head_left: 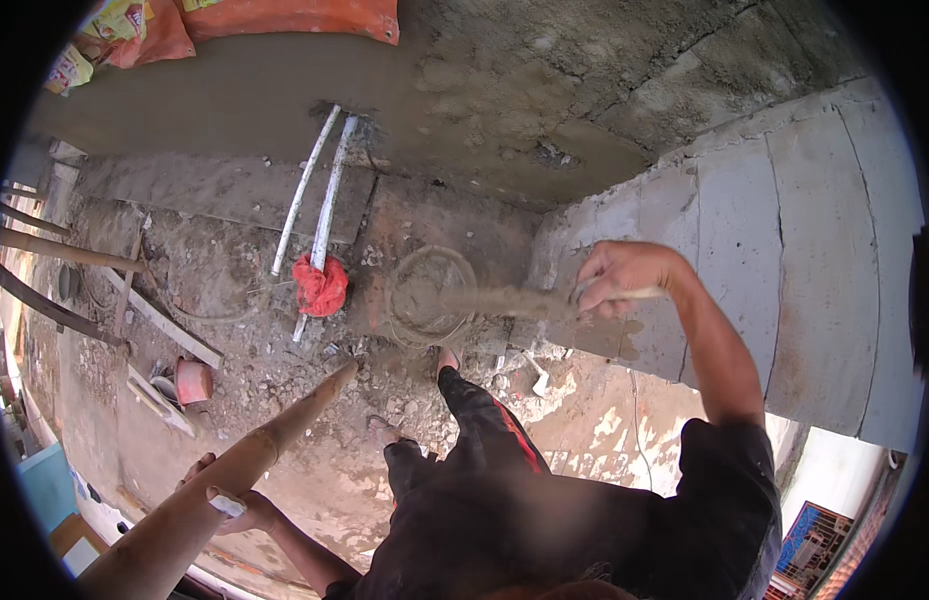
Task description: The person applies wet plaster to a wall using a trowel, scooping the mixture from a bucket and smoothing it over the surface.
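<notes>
My right hand (624,278) is closed around the pale handle of what looks like a trowel (524,300). Its long grey blade is smeared by motion and points left, so its exact shape does not show. Left of it on the ground stands a round bucket (392,310) with grey wet mortar (424,295) inside. At the lower left my left hand (242,512) grips a thick bamboo pole (269,440), fingers on one side and thumb on the other. A white wrapping (226,502) covers one digit of that hand.
A grey block wall (734,240) stands at right, meeting a mortar-coated wall (264,90) ahead. Two white pipes (329,195) rise near a red plastic bag (320,286). Boards (169,320), a reddish bucket (193,381) and rubble (314,385) lie at left. Orange sheeting (294,18) hangs above.
</notes>
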The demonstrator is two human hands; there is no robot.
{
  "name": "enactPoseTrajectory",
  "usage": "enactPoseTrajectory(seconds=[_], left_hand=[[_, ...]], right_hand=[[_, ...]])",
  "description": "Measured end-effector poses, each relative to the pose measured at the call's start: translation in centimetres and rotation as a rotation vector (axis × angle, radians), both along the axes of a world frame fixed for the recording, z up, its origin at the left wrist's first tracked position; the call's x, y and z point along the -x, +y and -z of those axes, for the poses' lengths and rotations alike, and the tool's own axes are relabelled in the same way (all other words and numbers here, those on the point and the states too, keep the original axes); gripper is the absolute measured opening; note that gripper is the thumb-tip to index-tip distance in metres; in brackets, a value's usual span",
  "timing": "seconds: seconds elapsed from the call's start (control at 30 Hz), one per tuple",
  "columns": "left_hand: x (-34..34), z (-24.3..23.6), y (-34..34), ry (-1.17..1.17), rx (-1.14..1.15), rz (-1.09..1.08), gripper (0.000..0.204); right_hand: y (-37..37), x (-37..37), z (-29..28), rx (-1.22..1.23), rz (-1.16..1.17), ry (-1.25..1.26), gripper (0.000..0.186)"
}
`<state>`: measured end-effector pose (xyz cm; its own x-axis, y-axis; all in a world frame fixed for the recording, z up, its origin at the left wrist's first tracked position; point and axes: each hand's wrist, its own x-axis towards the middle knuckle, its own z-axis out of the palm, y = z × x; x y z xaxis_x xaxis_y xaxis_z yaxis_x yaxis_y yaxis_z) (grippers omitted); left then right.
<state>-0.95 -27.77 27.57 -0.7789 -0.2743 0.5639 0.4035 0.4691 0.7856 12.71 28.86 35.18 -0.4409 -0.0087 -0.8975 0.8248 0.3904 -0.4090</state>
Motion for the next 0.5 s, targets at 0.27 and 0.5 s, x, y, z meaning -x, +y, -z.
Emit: enactPoseTrajectory(seconds=[0.27, 0.5], left_hand=[[-0.8, 0.5, -1.2, -0.020, -0.027, -0.132, 0.044], [-0.1, 3.1, -4.4, 0.030, -0.221, -0.002, 0.052]], right_hand=[[12.2, 2.0, -9.9, -0.836, 0.237, 0.433, 0.025], [0.2, -5.0, 10.8, -0.849, -0.152, 0.366, 0.039]])
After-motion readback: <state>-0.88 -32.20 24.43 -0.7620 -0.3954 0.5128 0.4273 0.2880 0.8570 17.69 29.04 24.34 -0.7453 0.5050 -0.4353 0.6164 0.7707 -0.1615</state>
